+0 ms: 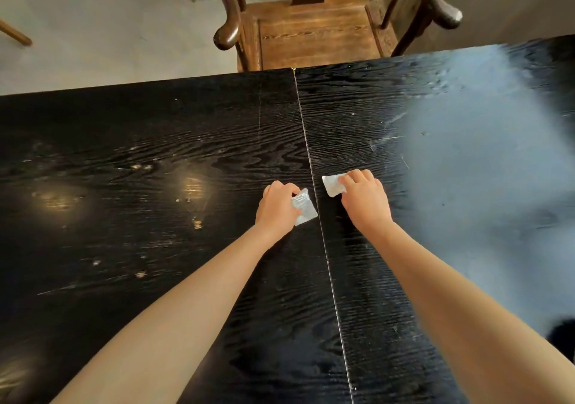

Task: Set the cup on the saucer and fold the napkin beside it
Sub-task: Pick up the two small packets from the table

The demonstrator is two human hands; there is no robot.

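Though no cup or saucer shows, the left hand [277, 206] pinches a printed white sachet [304, 207] and the right hand [365, 199] curls its fingers on a second white piece [333, 184]. They lie left and right of the seam in the black table [155, 154]. Both look light, thin and limp, so a corner pinch should suit.

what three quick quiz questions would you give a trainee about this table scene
1. True or false: a cup and saucer are in view on the black table.
2. What does the left hand grip? A) small white packet B) spoon C) teapot
3. Fill in: the right hand pinches a white piece on the ____ side of the table's seam.
Key: 1 false; 2 A; 3 right
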